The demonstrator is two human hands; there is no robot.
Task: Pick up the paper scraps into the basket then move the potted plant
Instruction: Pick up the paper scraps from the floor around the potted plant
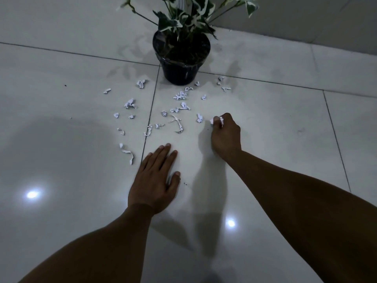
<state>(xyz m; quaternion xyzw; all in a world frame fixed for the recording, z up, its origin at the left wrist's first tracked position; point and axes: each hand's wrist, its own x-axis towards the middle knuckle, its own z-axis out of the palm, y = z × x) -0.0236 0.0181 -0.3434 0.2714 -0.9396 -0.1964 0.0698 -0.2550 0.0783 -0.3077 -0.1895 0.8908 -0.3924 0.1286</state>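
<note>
Several white paper scraps (179,96) lie scattered on the glossy white tile floor (275,123) in front of a potted plant (181,58), a black pot with green-and-white leaves. My right hand (225,132) is curled, its fingertips gripping a few crumpled scraps (216,120) at the right edge of the scatter. My left hand (156,180) lies flat on the floor with straight fingers, just below the scraps and holding nothing. No basket is in view.
A wall (306,19) rises behind the plant at the upper right. Dark grout lines (150,119) cross the tiles. Two bright light reflections (32,194) shine on the floor near my forearms.
</note>
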